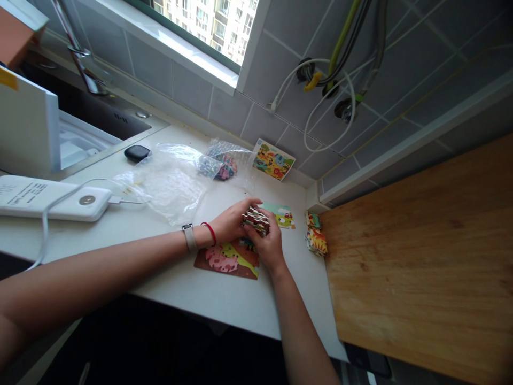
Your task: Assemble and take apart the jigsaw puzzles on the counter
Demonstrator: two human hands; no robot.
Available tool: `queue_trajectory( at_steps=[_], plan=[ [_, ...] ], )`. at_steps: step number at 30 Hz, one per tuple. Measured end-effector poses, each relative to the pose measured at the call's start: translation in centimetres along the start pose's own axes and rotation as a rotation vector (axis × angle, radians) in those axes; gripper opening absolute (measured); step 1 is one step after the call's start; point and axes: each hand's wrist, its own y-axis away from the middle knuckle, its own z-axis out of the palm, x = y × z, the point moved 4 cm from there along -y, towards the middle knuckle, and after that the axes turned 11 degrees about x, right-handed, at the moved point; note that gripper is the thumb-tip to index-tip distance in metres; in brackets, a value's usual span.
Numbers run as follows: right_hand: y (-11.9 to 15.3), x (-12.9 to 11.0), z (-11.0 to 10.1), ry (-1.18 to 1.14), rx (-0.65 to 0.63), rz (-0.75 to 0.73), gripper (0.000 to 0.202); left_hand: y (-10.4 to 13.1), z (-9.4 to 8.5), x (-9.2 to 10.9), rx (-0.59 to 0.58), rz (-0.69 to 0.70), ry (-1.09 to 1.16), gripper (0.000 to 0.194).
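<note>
My left hand (232,220) and my right hand (271,245) are closed together around a stack of jigsaw puzzle pieces (256,219), whose layered edges show between the fingers. Below them on the white counter lies a joined puzzle section (226,259) with a pink animal on brown and yellow-green ground. A second section (284,218), green and pale blue, sticks out just past the right hand. My hands and the held stack cover the area between these two sections. Right of them, two piles of puzzle pieces (316,240) sit against the wooden board.
A picture card (274,159) leans on the tiled wall. Clear plastic bags (172,179) and a black case (137,153) lie behind my left arm. A white power bank (56,199) with a cable is at the left, near the sink (112,115). A wooden board (420,256) borders the right side.
</note>
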Motion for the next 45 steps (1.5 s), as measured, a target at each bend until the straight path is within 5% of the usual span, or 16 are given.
queue_trajectory(
  at_steps=[9,17,22,26,31,38,45],
  plan=[
    [0.2,0.7,0.3,-0.084,0.018,0.113,0.061,-0.6,-0.5,-0.1,-0.098,-0.094,0.096,0.083],
    [0.3,0.2,0.1,-0.028,0.032,0.007,0.072,-0.5,-0.2,-0.2,-0.158,-0.054,0.134,0.081],
    [0.1,-0.9,-0.1,0.099,0.033,-0.193,0.045,-0.5,-0.2,-0.2,-0.121,-0.046,0.064,0.079],
    [-0.2,-0.4,-0.5,0.104,0.146,-0.100,0.026,-0.6,-0.4,-0.3,-0.127,-0.090,0.058,0.088],
    [-0.3,0.4,-0.8,0.052,0.267,0.024,0.027,-0.6,-0.4,-0.4,-0.129,-0.081,0.043,0.090],
    [-0.6,-0.2,-1.5,0.075,0.385,-0.016,0.026,-0.6,-0.2,-0.5,-0.142,-0.015,-0.027,0.075],
    [-0.8,-0.4,-1.7,-0.018,0.372,-0.047,0.026,-0.6,-0.3,-0.4,-0.140,-0.025,-0.047,0.072]
  ],
)
